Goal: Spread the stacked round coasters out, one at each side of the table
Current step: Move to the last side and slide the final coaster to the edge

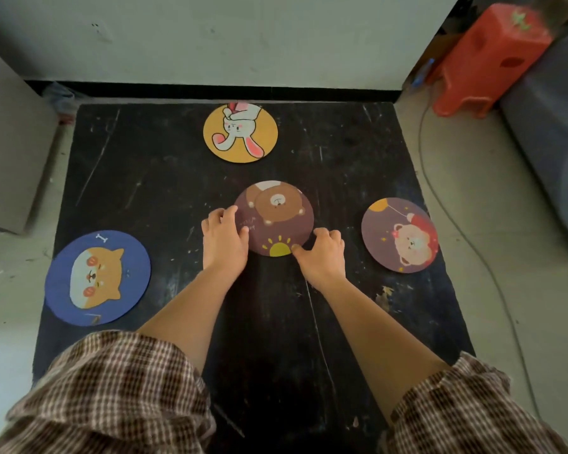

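Observation:
A maroon round coaster with a brown bear and a yellow sun [277,217] lies in the middle of the black table [164,178]. My left hand [225,239] grips its left edge, and my right hand [322,252] pinches its near right edge. A yellow rabbit coaster [240,132] lies at the far side. On the left edge sits a blue dog coaster [99,278], partly overhanging the table. A purple bear coaster [400,235] rests at the right side.
A red plastic stool [489,57] stands on the floor at the back right, beside a dark grey sofa [551,132]. A cable [466,237] runs along the floor to the right of the table. A grey cabinet [10,139] stands at the left.

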The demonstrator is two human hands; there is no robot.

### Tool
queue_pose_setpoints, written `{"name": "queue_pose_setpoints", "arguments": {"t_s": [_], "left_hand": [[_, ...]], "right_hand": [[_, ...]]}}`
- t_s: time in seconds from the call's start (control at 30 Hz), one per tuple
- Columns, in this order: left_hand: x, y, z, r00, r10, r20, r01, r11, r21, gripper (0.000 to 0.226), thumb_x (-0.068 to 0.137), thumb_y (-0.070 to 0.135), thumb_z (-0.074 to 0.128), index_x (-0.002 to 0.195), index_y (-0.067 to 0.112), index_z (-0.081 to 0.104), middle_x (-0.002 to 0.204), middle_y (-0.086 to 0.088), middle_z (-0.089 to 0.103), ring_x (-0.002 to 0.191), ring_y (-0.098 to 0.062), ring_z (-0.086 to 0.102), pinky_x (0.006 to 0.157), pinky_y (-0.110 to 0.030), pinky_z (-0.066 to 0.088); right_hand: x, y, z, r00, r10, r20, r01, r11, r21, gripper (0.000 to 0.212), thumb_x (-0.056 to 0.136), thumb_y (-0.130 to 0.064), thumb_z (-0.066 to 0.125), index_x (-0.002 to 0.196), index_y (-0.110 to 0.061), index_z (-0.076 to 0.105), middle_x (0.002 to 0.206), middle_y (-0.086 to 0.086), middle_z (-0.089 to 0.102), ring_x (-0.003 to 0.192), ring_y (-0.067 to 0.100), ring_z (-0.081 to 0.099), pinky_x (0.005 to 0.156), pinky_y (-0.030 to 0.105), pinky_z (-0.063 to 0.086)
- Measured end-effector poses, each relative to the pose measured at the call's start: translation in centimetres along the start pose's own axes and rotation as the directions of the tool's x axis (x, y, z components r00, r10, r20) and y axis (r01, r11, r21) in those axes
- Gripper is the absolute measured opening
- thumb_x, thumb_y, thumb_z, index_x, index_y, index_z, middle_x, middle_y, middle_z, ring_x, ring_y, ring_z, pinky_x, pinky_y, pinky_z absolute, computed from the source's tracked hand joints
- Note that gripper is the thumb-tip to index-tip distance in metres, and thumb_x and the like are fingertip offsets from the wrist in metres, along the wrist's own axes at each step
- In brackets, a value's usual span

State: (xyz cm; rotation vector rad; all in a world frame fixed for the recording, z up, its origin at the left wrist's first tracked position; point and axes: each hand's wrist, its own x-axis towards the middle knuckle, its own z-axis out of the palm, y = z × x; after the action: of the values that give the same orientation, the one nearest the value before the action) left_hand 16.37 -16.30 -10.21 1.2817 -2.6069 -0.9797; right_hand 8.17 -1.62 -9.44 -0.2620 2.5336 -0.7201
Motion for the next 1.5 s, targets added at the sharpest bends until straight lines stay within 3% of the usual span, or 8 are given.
{"name": "queue_pose_setpoints", "arguments": {"t_s": [0.23, 0.43, 0.57, 0.7, 0.87, 1.07, 1.27, 1.5], "left_hand": [[2.3, 1.6, -0.6, 0.970, -0.241, 0.038, 0.243, 0.945, -0.220, 0.047, 0.084, 0.026, 0.065, 0.127, 0.011, 0.054, 0.109, -0.009, 0.064, 0.102, -0.024, 0.059, 0.088, -0.035, 0.044], [1.1, 1.0, -1.8, 0.864, -0.430, 0.262, 0.501, 0.689, -0.523, 0.010, 0.074, 0.009, 0.067, 0.063, 0.009, 0.065, 0.058, -0.006, 0.059, 0.053, -0.017, 0.051, 0.053, -0.026, 0.048], [-1.8, 1.3, -2.1, 0.777, -0.441, 0.450, 0.619, 0.401, -0.676, 0.003, 0.077, 0.005, 0.066, 0.076, 0.007, 0.064, 0.058, -0.005, 0.062, 0.047, -0.010, 0.058, 0.044, -0.020, 0.049], [-7.0, 1.6, -1.9, 0.742, -0.384, 0.549, 0.662, 0.295, -0.688, 0.004, 0.079, 0.003, 0.063, 0.083, 0.003, 0.063, 0.059, -0.008, 0.065, 0.045, -0.009, 0.063, 0.043, -0.019, 0.051], [-13.8, 0.7, -1.5, 0.709, -0.357, 0.608, 0.705, 0.331, -0.628, 0.006, 0.079, 0.012, 0.067, 0.081, 0.010, 0.062, 0.068, -0.006, 0.063, 0.055, -0.013, 0.064, 0.049, -0.022, 0.052], [-19.5, -2.9, -1.4, 0.735, -0.513, 0.443, 0.618, 0.236, -0.750, 0.016, 0.076, 0.026, 0.074, 0.088, 0.018, 0.068, 0.090, -0.003, 0.070, 0.081, -0.018, 0.065, 0.065, -0.030, 0.049], [-25.6, -5.4, -0.5, 0.783, -0.529, 0.328, 0.595, 0.482, -0.643, 0.024, 0.074, 0.020, 0.078, 0.095, 0.009, 0.073, 0.063, -0.003, 0.064, 0.051, -0.012, 0.051, 0.041, -0.019, 0.040], [-30.0, -7.0, 0.4, 0.799, -0.539, 0.268, 0.583, 0.583, -0.565, 0.017, 0.073, 0.016, 0.079, 0.086, 0.007, 0.073, 0.074, -0.006, 0.071, 0.060, -0.013, 0.060, 0.063, -0.025, 0.049]], "right_hand": [[1.8, -1.1, 0.1, 0.965, 0.263, 0.008, -0.244, 0.884, 0.399, 0.046, 0.080, -0.029, 0.070, 0.120, -0.013, 0.053, 0.120, 0.005, 0.049, 0.078, 0.009, 0.048, 0.056, 0.018, 0.036], [0.5, -0.5, -0.6, 0.960, 0.268, 0.080, -0.276, 0.862, 0.425, 0.049, 0.081, -0.026, 0.069, 0.124, -0.011, 0.051, 0.100, 0.001, 0.059, 0.077, 0.012, 0.055, 0.062, 0.023, 0.043], [-2.4, -0.1, -0.3, 0.907, 0.393, 0.150, -0.414, 0.769, 0.487, 0.034, 0.083, -0.031, 0.064, 0.093, 0.001, 0.066, 0.081, 0.016, 0.071, 0.063, 0.020, 0.065, 0.064, 0.036, 0.059], [-5.8, 0.8, 0.1, 0.883, 0.352, 0.311, -0.465, 0.561, 0.685, 0.020, 0.085, -0.026, 0.062, 0.086, -0.006, 0.062, 0.079, 0.015, 0.072, 0.065, 0.023, 0.071, 0.059, 0.030, 0.059], [-8.6, 3.3, -0.8, 0.931, 0.216, 0.294, -0.362, 0.652, 0.667, 0.015, 0.087, -0.002, 0.053, 0.093, -0.012, 0.062, 0.086, 0.011, 0.067, 0.057, 0.019, 0.065, 0.051, 0.026, 0.054], [-11.0, 7.6, -3.4, 0.899, 0.067, 0.433, -0.285, 0.840, 0.461, 0.023, 0.088, -0.005, 0.051, 0.099, -0.019, 0.065, 0.088, 0.006, 0.067, 0.065, 0.017, 0.059, 0.055, 0.029, 0.049], [-13.9, 10.6, -3.5, 0.865, -0.005, 0.502, -0.168, 0.940, 0.298, 0.026, 0.089, -0.009, 0.049, 0.102, -0.025, 0.066, 0.098, 0.003, 0.068, 0.085, 0.020, 0.061, 0.071, 0.034, 0.050], [-16.4, 12.2, -1.4, 0.933, 0.046, 0.358, -0.150, 0.952, 0.268, 0.029, 0.087, -0.022, 0.061, 0.115, -0.014, 0.060, 0.109, 0.006, 0.063, 0.098, 0.021, 0.061, 0.087, 0.041, 0.052]]}}
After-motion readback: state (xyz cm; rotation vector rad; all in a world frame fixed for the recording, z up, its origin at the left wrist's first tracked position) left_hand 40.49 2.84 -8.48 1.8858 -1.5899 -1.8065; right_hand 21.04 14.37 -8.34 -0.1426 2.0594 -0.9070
